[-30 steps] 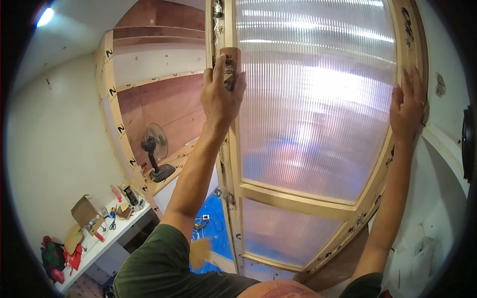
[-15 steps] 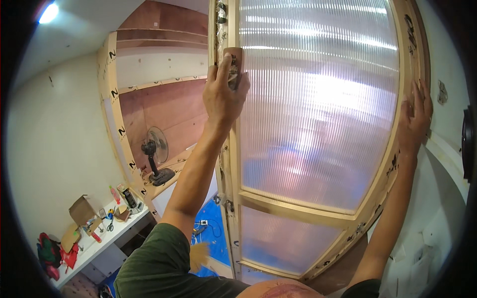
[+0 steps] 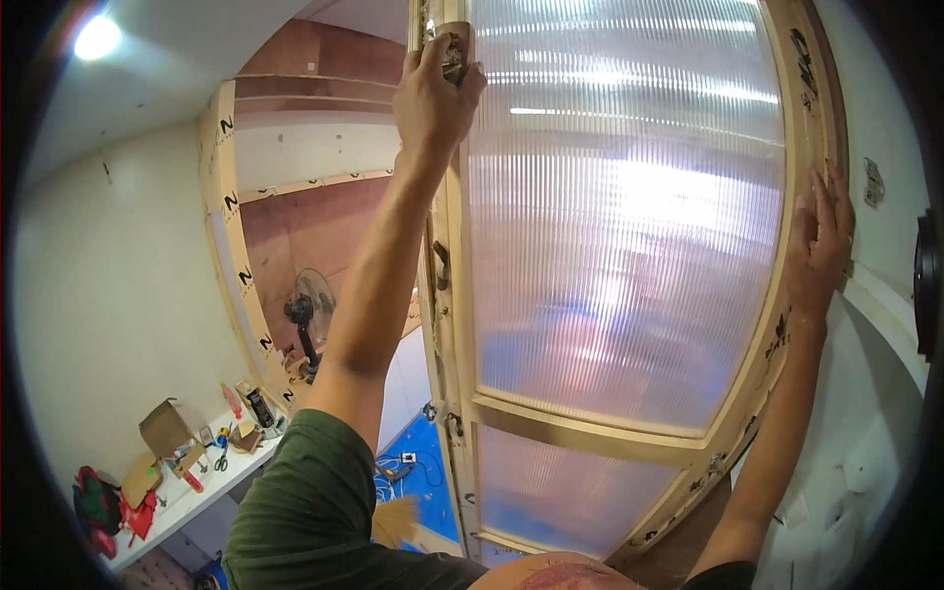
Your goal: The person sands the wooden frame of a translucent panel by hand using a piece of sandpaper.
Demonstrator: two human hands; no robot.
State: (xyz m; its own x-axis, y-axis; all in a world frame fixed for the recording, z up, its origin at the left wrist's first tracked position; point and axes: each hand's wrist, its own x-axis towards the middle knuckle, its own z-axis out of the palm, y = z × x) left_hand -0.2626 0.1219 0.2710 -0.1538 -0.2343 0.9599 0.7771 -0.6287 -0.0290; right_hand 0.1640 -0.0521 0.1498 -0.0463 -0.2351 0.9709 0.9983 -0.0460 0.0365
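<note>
A wooden door frame (image 3: 590, 433) with ribbed translucent panels (image 3: 629, 226) stands close in front of me. My left hand (image 3: 433, 93) reaches high up the frame's left upright and grips a small brownish sanding pad (image 3: 455, 49), pressed against the wood. My right hand (image 3: 816, 246) lies flat with fingers spread on the frame's right upright, holding nothing. A dark metal latch (image 3: 442, 264) sits on the left upright below my left forearm.
Behind on the left are a standing fan (image 3: 307, 315), a wooden wall frame (image 3: 221, 197), and a white table (image 3: 167, 516) with a cardboard box (image 3: 167, 428) and small tools. A blue sheet (image 3: 423, 472) with cables covers the floor. A ceiling light (image 3: 95, 37) shines.
My left hand has slid the pad upward along the left upright. My right hand has shifted slightly lower on the right upright.
</note>
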